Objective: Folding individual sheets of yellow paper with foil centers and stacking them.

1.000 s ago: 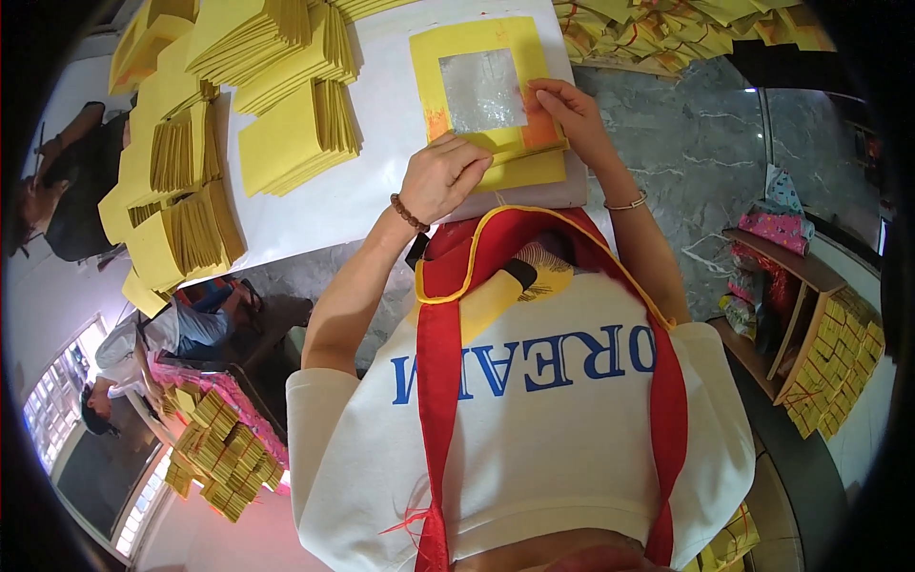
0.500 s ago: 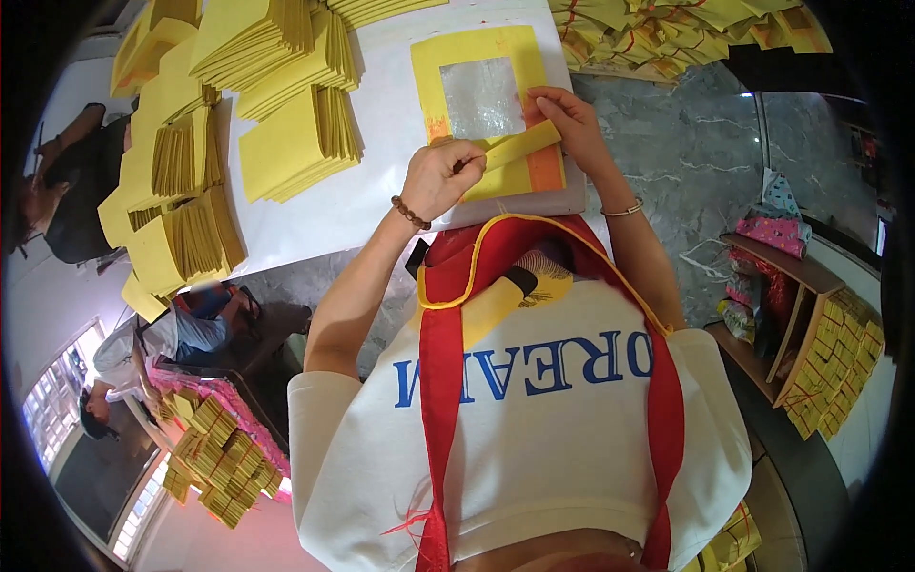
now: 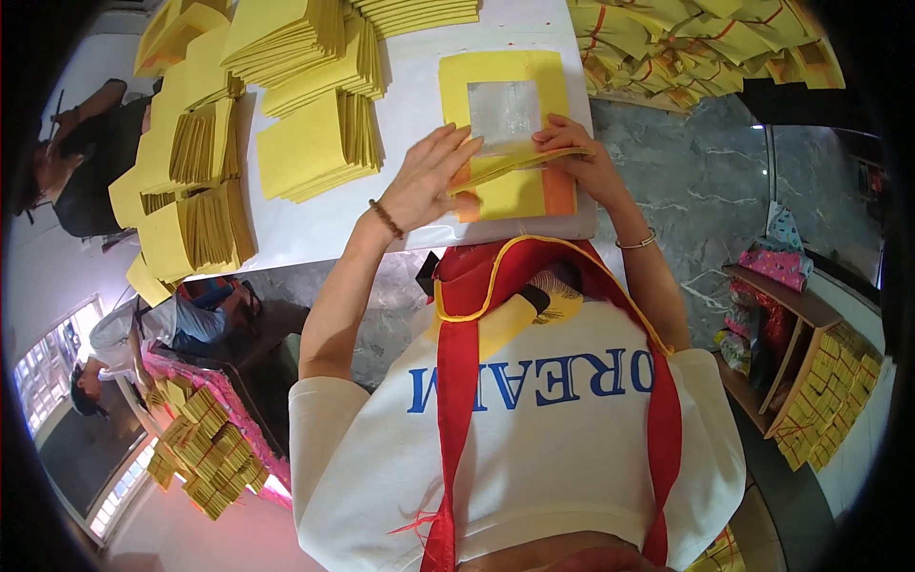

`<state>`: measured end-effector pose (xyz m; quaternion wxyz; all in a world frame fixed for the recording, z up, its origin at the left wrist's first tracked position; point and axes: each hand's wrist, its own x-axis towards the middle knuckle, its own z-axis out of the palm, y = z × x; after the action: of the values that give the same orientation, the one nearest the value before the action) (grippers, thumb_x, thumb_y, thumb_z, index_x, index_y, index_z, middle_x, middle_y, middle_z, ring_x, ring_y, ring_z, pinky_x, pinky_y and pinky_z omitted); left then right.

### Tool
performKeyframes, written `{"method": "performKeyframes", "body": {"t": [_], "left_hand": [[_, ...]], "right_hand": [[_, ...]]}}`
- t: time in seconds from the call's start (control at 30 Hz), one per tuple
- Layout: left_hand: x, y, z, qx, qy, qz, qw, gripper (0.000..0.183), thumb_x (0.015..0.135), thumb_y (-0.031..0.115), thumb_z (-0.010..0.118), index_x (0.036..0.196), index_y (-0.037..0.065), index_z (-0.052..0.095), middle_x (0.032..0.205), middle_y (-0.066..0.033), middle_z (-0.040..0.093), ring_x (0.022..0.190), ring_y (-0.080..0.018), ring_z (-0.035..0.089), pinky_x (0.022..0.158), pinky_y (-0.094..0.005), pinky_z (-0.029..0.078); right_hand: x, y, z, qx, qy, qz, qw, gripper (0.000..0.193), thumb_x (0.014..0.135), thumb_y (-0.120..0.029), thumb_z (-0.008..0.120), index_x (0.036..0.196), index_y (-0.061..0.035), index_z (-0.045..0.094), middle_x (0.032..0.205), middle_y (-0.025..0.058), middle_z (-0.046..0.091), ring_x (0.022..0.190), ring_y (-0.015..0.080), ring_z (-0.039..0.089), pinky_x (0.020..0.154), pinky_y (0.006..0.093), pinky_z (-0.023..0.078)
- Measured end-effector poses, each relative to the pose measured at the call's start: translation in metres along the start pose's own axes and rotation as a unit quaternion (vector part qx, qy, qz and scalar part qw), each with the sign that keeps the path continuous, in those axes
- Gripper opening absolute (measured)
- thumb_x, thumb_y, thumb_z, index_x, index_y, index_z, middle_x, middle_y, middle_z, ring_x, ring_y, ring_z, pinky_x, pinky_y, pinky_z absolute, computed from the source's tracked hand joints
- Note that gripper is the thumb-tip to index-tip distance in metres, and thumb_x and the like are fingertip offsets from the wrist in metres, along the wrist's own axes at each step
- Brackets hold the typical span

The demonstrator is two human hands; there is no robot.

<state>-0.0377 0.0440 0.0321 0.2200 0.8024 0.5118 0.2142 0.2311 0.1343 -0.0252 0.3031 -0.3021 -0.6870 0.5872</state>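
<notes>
A yellow paper sheet [image 3: 500, 67] with a silver foil rectangle [image 3: 503, 112] lies near the table's front right corner. Across its near part a narrow yellow paper fold [image 3: 515, 167] stands raised. An orange band [image 3: 560, 195] shows at the right below it. My right hand [image 3: 579, 160] is closed on the right end of the fold, fingers on the far side and thumb on the near side. At the left end is my left hand [image 3: 434, 172], its fingers stretched out and thumb apart, touching the paper's edge.
Stacks of folded yellow paper [image 3: 319, 148] stand on the left of the white-covered table [image 3: 410, 105]. More yellow bundles [image 3: 705, 43] lie at the far right. A wooden shelf [image 3: 782, 305] stands right. Two people are at the left, one by a pile of yellow bundles [image 3: 210, 448].
My left hand has gone from a closed grip on the yellow paper to stretched fingers at its left end. The fold has come up on edge, and my right hand now grips its right end.
</notes>
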Motion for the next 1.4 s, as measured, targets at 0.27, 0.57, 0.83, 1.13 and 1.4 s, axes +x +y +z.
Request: {"method": "performKeyframes", "body": {"t": [0.27, 0.57, 0.83, 1.13, 1.4], "left_hand": [[-0.007, 0.018, -0.013, 0.168, 0.079, 0.08, 0.979, 0.04, 0.074, 0.013, 0.055, 0.113, 0.008, 0.059, 0.115, -0.01, 0.057, 0.105, -0.0279, 0.053, 0.086, -0.0389, 0.04], [-0.014, 0.018, 0.019, -0.098, 0.114, -0.112, 0.982, 0.018, 0.087, 0.017, 0.054, 0.09, 0.0, 0.059, 0.072, -0.0159, 0.06, 0.067, -0.0309, 0.059, 0.06, -0.0377, 0.047], [0.012, -0.012, 0.039, -0.248, 0.106, -0.329, 0.905, 0.029, 0.088, 0.03, 0.054, 0.097, 0.003, 0.062, 0.062, -0.0134, 0.059, 0.057, -0.0276, 0.058, 0.055, -0.0383, 0.044], [0.017, -0.015, 0.047, -0.217, 0.133, -0.382, 0.889, 0.033, 0.087, 0.034, 0.054, 0.087, 0.001, 0.059, 0.062, -0.0146, 0.058, 0.058, -0.0292, 0.057, 0.055, -0.0393, 0.042], [0.009, -0.023, 0.053, -0.347, 0.166, -0.387, 0.838, 0.026, 0.084, 0.026, 0.064, 0.088, 0.001, 0.056, 0.056, -0.0055, 0.055, 0.049, -0.0145, 0.05, 0.048, -0.0293, 0.04]], "right_hand": [[-0.013, -0.047, -0.007, -0.233, -0.002, -0.163, 0.959, 0.022, 0.074, -0.008, 0.065, 0.096, -0.0087, 0.064, 0.112, 0.0076, 0.061, 0.119, 0.0293, 0.047, 0.099, 0.0374, 0.034], [-0.037, -0.037, 0.017, -0.204, 0.022, 0.03, 0.978, 0.021, 0.082, -0.015, 0.062, 0.102, -0.0082, 0.063, 0.101, 0.0087, 0.064, 0.096, 0.0219, 0.059, 0.084, 0.0345, 0.041], [-0.008, -0.032, 0.031, -0.103, 0.196, 0.109, 0.969, 0.056, 0.082, -0.016, 0.064, 0.133, -0.0109, 0.043, 0.088, 0.011, 0.068, 0.078, 0.0163, 0.064, 0.068, 0.0281, 0.048], [0.004, -0.036, 0.039, -0.041, 0.272, 0.124, 0.953, 0.05, 0.083, -0.006, 0.063, 0.13, -0.0078, 0.046, 0.073, -0.0005, 0.06, 0.06, 0.0036, 0.048, 0.054, 0.0192, 0.039], [0.001, -0.026, 0.041, -0.163, 0.231, 0.079, 0.956, 0.026, 0.084, -0.01, 0.06, 0.109, -0.0047, 0.062, 0.09, 0.0095, 0.065, 0.079, 0.0156, 0.059, 0.07, 0.0264, 0.045]]}}
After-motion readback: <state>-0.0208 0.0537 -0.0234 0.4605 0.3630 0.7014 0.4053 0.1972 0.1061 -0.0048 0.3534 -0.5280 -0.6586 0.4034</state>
